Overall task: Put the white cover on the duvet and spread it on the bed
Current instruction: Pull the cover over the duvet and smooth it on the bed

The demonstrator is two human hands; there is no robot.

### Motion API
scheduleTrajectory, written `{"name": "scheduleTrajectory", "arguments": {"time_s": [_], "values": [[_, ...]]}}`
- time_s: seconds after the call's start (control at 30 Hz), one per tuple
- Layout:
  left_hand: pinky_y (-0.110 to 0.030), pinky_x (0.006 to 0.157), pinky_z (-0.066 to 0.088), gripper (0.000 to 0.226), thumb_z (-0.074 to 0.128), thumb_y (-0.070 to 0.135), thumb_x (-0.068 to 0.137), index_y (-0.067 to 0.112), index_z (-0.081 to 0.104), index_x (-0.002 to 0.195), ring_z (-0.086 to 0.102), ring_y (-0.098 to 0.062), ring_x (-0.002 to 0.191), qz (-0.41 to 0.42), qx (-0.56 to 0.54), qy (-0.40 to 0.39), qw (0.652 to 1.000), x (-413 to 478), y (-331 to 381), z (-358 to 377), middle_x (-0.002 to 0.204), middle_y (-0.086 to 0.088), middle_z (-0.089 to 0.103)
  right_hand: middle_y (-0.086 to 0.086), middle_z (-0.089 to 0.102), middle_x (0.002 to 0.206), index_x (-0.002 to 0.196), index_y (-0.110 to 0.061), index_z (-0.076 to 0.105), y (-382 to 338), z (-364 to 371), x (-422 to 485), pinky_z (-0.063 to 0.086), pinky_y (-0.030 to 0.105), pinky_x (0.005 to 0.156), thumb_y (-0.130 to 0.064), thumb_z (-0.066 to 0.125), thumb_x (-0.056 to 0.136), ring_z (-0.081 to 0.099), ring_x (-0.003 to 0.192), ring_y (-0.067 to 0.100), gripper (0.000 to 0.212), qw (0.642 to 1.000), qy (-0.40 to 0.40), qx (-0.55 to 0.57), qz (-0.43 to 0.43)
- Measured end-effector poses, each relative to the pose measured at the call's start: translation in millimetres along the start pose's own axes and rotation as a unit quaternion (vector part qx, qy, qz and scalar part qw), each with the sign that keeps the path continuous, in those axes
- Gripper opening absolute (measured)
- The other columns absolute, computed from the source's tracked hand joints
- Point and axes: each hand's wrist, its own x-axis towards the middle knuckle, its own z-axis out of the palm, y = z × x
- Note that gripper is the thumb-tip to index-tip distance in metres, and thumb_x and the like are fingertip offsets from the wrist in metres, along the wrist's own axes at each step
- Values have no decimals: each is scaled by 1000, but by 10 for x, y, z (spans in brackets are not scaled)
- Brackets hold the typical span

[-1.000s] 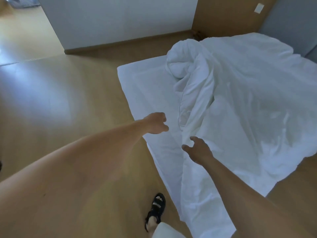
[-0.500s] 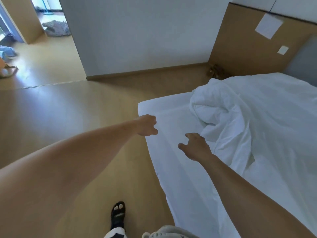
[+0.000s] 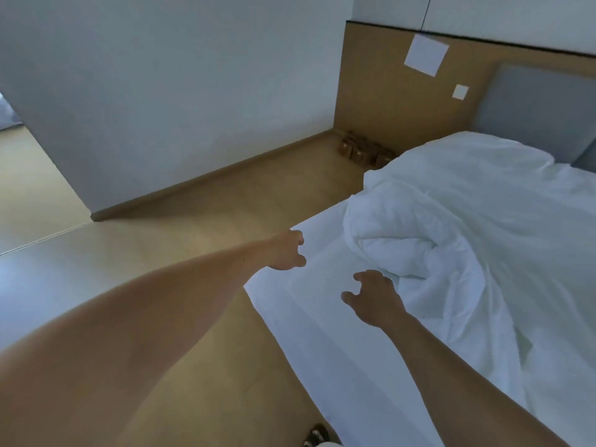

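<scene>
- Duvet (image 3: 396, 246): white and puffy, bunched into a rolled heap on the left half of the bed, nearer the headboard than the foot.
- White cover (image 3: 522, 259): thin creased fabric lying over the right side of the bed and running into the heap. How much of the duvet sits inside it cannot be told.
- Bed (image 3: 322, 343): low, with a smooth white sheet. Its left strip and near corner are bare of the duvet.
- Right hand (image 3: 375, 300): palm down over the sheet, fingers spread and slightly bent, gripping nothing. Its fingertips are just beside the lower fold of the heap, and contact cannot be told.
- Left hand (image 3: 287, 251): arm stretched forward, hand at the bed's left edge, fingers loosely curled with nothing in them.
- Sandalled foot (image 3: 317, 435): at the bottom edge, on the floor beside the bed.
- Wood floor (image 3: 193, 246): light brown, left of the bed.
- Small wooden blocks (image 3: 361, 150): clustered on the floor in the corner. They are too blurred to tell whether they are boxes.
- Wooden wall panel (image 3: 387, 101): behind the bed, bearing a white paper sheet (image 3: 425, 59) and a small white square plate (image 3: 460, 91).
- Grey padded headboard (image 3: 541, 108): right of the panel.
- White wall (image 3: 177, 91): runs along the far left.
</scene>
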Motion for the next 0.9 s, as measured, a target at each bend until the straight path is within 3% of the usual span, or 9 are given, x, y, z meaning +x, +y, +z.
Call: {"name": "scheduleTrajectory", "arguments": {"time_s": [0.17,0.27,0.37,0.47,0.53,0.63,0.73,0.8,0.9], "values": [[-41,109,41,63,57,35,95,17,34,151,45,-25,132,48,23,-10,999,819,93,-280,151,-2,38,1,35,155,147,-19,42,-83,-175,792,37,43,109,-46,56,93,30,143,25,63,999,29,22,31],[-43,104,45,60,58,34,93,14,39,146,49,-31,128,43,23,-20,999,1205,9,-583,146,-7,45,0,34,155,148,-20,40,-303,-329,1221,36,43,110,-46,55,93,28,144,24,63,998,22,42,34],[-36,76,49,44,60,29,90,8,50,128,58,-35,104,53,31,9,998,1621,-126,-947,120,-17,56,-1,30,157,149,-21,39,-521,-512,1646,35,44,112,-44,54,94,25,145,22,61,997,43,54,30],[-32,72,47,25,59,31,90,21,52,112,52,-16,84,70,60,12,996,2023,-282,-1185,106,-1,58,-1,27,158,149,-21,37,-661,-609,2019,36,44,112,-43,53,96,21,146,21,60,997,50,48,42],[-29,68,43,16,59,30,90,26,47,101,51,-15,79,80,64,6,995,2333,-418,-1290,101,1,57,-2,26,158,149,-21,37,-755,-607,2291,36,43,112,-43,52,96,21,146,21,60,996,50,46,57],[-29,75,41,21,56,27,93,28,48,113,49,-17,90,104,69,-15,992,2811,-634,-1481,111,2,53,-2,27,158,149,-21,38,-966,-561,2733,36,43,112,-43,53,94,21,146,21,61,993,58,56,86],[-28,76,43,46,55,31,93,22,45,137,51,-17,97,130,75,-42,988,3285,-814,-1665,120,4,52,-3,29,157,148,-21,39,-1191,-469,3112,36,42,110,-43,54,93,23,145,20,61,985,73,78,134],[-27,68,43,47,55,33,92,24,44,137,54,-16,90,142,76,-63,985,3603,-899,-1787,112,5,53,-4,29,157,148,-21,39,-1323,-427,3320,36,41,109,-42,54,93,23,145,20,61,977,81,96,170],[-28,74,46,44,55,33,92,24,46,134,57,-17,96,178,91,-92,976,4038,-858,-1951,118,3,56,-4,27,158,149,-20,38,-1421,-401,3509,36,40,109,-43,53,94,21,146,18,61,962,98,123,224]]}}
